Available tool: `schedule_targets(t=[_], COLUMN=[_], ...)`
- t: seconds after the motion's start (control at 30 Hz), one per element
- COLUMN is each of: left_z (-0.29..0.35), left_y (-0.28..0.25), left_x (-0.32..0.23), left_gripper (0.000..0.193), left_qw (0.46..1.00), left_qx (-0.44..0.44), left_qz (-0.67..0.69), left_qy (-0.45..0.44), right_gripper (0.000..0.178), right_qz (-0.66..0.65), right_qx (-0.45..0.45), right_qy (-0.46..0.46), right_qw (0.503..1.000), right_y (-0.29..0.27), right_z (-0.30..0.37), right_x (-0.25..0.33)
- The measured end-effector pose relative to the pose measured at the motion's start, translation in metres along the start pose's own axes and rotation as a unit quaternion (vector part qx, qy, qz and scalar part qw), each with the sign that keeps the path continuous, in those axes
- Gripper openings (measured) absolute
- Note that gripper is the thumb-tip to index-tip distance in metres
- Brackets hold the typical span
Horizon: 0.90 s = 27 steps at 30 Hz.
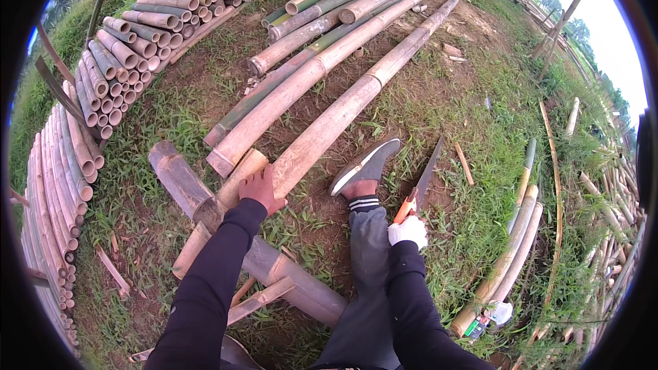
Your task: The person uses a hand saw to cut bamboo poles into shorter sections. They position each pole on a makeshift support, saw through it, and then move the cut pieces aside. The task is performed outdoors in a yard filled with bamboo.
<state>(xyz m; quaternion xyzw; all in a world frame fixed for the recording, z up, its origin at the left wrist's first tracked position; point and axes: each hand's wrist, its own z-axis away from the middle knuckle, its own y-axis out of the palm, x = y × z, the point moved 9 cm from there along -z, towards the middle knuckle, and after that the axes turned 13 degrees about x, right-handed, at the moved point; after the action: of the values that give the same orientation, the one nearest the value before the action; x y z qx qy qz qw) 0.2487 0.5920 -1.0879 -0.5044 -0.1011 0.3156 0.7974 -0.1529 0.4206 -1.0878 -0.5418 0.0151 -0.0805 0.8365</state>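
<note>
My bare left hand (259,193) is at the near cut end of a long bamboo pole (356,99), its fingers along the left side and its thumb below the end. Under those fingers lies a shorter bamboo piece (241,170), which crosses a thick dark bamboo log (271,260) on the ground. In a white glove, my right hand (408,231) is closed round the orange handle of a handsaw (426,177). The saw's blade points away from me, apart from the pole. Between pole and saw is my foot in a grey shoe (367,164).
More long bamboo poles (301,79) lie beyond my left hand. Cut bamboo tubes (123,55) are stacked along the left. At the right are short poles (507,260), with a small white item (499,312) by their near ends. Split bamboo pieces (260,300) rest near the log.
</note>
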Motion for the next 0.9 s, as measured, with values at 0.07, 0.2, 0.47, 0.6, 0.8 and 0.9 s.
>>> schedule_targets(t=[0.07,0.2,0.47,0.6,0.8,0.9], left_z=[-0.017,-0.037,-0.038,-0.033,0.024,0.057], left_y=[0.004,0.012,0.034,0.022,-0.068,-0.11], left_x=[0.002,0.009,0.021,0.018,-0.002,-0.006], left_gripper=[0.11,0.117,0.127,0.133,0.114,0.107], left_qw=[0.998,0.992,0.983,0.99,0.999,0.993], left_qx=[0.022,0.059,0.082,0.081,-0.01,-0.06], left_qz=[0.048,0.077,0.158,0.11,-0.034,-0.099], left_qy=[-0.029,-0.082,0.034,0.026,0.003,-0.024], right_gripper=[0.061,0.066,0.05,0.05,0.053,0.067], right_qz=[0.0,-0.004,-0.018,-0.006,-0.082,-0.435], right_qx=[-0.01,-0.026,-0.031,-0.028,-0.121,0.083], right_qy=[-0.041,-0.082,-0.141,-0.153,-0.288,-0.382], right_qw=[0.999,0.996,0.989,0.988,0.947,0.811], right_y=[-0.001,0.003,0.006,0.005,-0.009,0.011], right_z=[-0.001,-0.008,-0.007,-0.002,0.03,0.052], right_x=[0.007,0.013,0.021,0.026,0.056,0.13])
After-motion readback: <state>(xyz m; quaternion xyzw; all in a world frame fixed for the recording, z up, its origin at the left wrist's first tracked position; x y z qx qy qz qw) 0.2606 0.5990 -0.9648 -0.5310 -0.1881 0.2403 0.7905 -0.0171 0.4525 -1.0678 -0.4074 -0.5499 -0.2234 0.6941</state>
